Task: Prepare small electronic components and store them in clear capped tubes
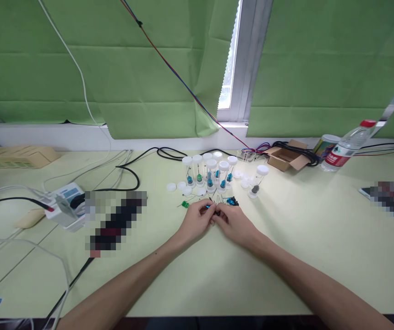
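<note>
My left hand (197, 218) and my right hand (233, 223) meet over the middle of the table, fingertips pinched close together. A bit of a small blue part (208, 206) shows between the left thumb and fingers. At the right fingertips sits a small black part (218, 212); fingers cover most of both. Just beyond the right hand lie blue and black parts with thin metal leads (232, 201). A green part (185, 204) rests left of the left hand. Behind stand several clear capped tubes (211, 176) holding blue or green parts; one tube (259, 182) with a dark part stands apart.
Loose white caps (182, 186) lie by the tubes. A small open cardboard box (286, 158), black cable and a water bottle (348, 147) are at the back right. A white power strip (66, 206) with cords stands left. A phone-like device (365, 191) lies far right.
</note>
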A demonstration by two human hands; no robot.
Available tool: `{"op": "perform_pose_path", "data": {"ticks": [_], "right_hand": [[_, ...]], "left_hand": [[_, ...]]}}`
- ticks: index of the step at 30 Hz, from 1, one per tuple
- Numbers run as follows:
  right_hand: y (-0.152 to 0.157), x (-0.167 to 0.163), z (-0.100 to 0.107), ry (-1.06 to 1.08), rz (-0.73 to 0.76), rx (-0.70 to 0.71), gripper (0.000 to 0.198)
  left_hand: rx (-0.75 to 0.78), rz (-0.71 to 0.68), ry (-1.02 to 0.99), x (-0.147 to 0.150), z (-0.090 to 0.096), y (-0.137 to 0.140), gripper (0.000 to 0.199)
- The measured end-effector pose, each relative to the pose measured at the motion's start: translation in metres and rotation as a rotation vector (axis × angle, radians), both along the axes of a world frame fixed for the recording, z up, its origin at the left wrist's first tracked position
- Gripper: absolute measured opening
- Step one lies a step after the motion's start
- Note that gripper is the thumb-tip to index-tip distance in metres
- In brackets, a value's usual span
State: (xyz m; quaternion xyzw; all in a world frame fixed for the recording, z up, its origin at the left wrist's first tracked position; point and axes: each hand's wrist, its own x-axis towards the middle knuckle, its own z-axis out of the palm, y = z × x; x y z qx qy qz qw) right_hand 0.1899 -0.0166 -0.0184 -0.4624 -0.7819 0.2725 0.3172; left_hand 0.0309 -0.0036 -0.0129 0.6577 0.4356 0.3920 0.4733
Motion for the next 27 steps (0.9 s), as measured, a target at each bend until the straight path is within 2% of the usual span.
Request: {"op": "perform_pose_path", "data": {"ticks": [8,15,22,27], "right_hand": [[-0.0021,-0.0004,0.0042,0.064,0.003,-0.014,0.015],[-0.0018,-0.0022,0.0026,0.160,-0.023,-0.055,0.009],[-0.0027,-0.0043,0.0006,0.297,-0.032,-0.138,0.007],[-0.0029,-0.0041,-0.0003,0.359,-0.023,-0.136,0.009]], "left_hand": [[-0.001,0.009,-0.003,-0.0013,-0.0035,0.0015,0.029],[-0.001,0.040,-0.025,-0.0004,-0.0001,-0.0001,0.030],[-0.065,0.074,-0.107,0.0013,0.0018,-0.0010,0.026],[-0.118,0.090,-0.178,0.0026,0.0019,-0.0014,0.025]]}}
